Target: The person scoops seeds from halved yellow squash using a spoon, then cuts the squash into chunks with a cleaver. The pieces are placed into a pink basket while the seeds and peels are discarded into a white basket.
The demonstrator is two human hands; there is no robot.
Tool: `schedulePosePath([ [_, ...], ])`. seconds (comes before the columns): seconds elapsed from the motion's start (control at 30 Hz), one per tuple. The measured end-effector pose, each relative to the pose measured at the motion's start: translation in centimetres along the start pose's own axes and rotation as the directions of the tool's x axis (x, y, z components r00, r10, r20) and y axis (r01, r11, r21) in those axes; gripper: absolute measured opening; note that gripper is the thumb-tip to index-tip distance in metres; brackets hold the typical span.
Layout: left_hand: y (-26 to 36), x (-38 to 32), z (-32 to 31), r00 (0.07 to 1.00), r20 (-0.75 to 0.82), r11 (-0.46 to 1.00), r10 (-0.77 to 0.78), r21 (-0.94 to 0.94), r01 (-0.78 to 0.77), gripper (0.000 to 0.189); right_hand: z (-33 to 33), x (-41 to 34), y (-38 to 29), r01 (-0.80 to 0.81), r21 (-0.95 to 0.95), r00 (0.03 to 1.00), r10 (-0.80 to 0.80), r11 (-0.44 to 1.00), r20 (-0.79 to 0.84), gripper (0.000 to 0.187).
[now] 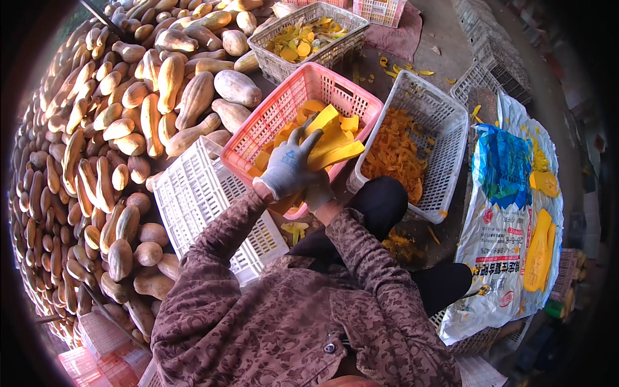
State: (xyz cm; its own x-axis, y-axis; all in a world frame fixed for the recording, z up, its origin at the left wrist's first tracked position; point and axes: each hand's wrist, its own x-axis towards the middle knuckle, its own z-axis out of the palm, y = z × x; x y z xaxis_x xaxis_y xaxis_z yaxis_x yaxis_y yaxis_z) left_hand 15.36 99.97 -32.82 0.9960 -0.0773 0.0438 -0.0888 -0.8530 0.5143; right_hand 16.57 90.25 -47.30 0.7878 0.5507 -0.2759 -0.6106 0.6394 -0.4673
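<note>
Both hands wear pale knit gloves and are close together over the near side of a pink plastic crate. My left hand is shut on peeled orange squash pieces, its fingers spread over them. Beneath and to the right of it, my right hand is partly hidden; its grip cannot be made out. More cut squash pieces lie in the crate. To its right, a white plastic crate holds shredded orange squash pulp.
Whole tan squashes are heaped at the left. An upturned white crate stands near my left arm. Behind is a crate of yellow-green peelings. At the right, a printed plastic sack bears halved squash.
</note>
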Motion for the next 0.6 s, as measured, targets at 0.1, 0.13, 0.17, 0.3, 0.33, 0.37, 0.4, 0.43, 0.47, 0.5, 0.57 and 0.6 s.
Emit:
schedulePosePath([
  [0.1, 1.2, 0.2, -0.8, 0.993, -0.082, 0.996, 0.082, -0.015, -0.084, 0.104, -0.7, -0.2, -1.6, 0.167, -0.124, 0.984, -0.158, 0.978, 0.08, 0.047],
  [0.13, 1.0, -0.4, -1.6, 0.992, -0.075, 0.995, 0.099, 0.036, -0.096, 0.104, -0.9, 0.0, -2.4, 0.217, -0.171, 0.972, -0.197, 0.961, 0.128, 0.049],
  [0.17, 0.8, -1.3, -2.1, 0.991, -0.068, 0.99, 0.114, 0.086, -0.108, 0.105, -1.0, 0.1, -3.1, 0.159, 0.0, 0.983, -0.158, 0.987, 0.098, 0.05],
  [0.3, 1.0, -3.7, -1.4, 0.995, -0.066, 0.937, 0.074, 0.345, -0.047, 0.098, 0.9, 1.4, -4.0, 0.06, 0.238, 0.995, -0.039, 0.969, -0.092, 0.054],
  [0.33, 0.9, -3.4, -1.4, 0.997, -0.065, 0.961, 0.047, 0.275, -0.028, 0.097, 0.3, 2.0, -3.8, 0.058, 0.269, 0.997, -0.043, 0.961, -0.06, 0.055],
  [0.37, 0.6, -3.1, -1.3, 0.998, -0.061, 0.979, 0.022, 0.202, -0.009, 0.097, -0.3, 2.7, -3.8, 0.056, 0.298, 0.998, -0.05, 0.953, -0.029, 0.056],
  [0.4, 0.2, -3.1, -0.9, 0.999, -0.048, 0.992, -0.01, 0.124, 0.016, 0.097, -1.1, 3.0, -3.4, 0.043, 0.357, 0.999, -0.047, 0.933, 0.003, 0.056],
  [0.43, -0.1, -3.2, -0.7, 0.999, -0.047, 0.999, -0.017, 0.029, 0.018, 0.097, -1.3, 3.4, -3.2, 0.025, 0.415, 0.998, -0.047, 0.91, 0.044, 0.055],
  [0.47, -0.4, -3.1, -0.5, 0.999, -0.044, 0.998, -0.02, -0.067, 0.017, 0.097, -1.4, 3.7, -3.4, 0.006, 0.469, 0.995, -0.052, 0.883, 0.085, 0.055],
  [0.5, -0.9, -3.3, -0.4, 0.999, -0.043, 0.987, -0.032, -0.161, 0.025, 0.098, -0.8, 3.5, -3.6, 0.114, 0.336, 0.993, -0.112, 0.935, -0.027, 0.054],
  [0.57, -1.6, -4.6, -0.4, 0.988, 0.067, 0.851, -0.143, -0.501, 0.157, 0.095, 1.7, 1.4, -4.3, 0.269, 0.026, 0.941, -0.257, 0.963, -0.222, 0.052],
  [0.6, -2.0, -5.2, -0.2, 0.976, 0.119, 0.665, -0.185, -0.716, 0.213, 0.095, 3.0, -0.1, -5.4, 0.226, -0.056, 0.943, -0.233, 0.972, -0.237, 0.043],
])
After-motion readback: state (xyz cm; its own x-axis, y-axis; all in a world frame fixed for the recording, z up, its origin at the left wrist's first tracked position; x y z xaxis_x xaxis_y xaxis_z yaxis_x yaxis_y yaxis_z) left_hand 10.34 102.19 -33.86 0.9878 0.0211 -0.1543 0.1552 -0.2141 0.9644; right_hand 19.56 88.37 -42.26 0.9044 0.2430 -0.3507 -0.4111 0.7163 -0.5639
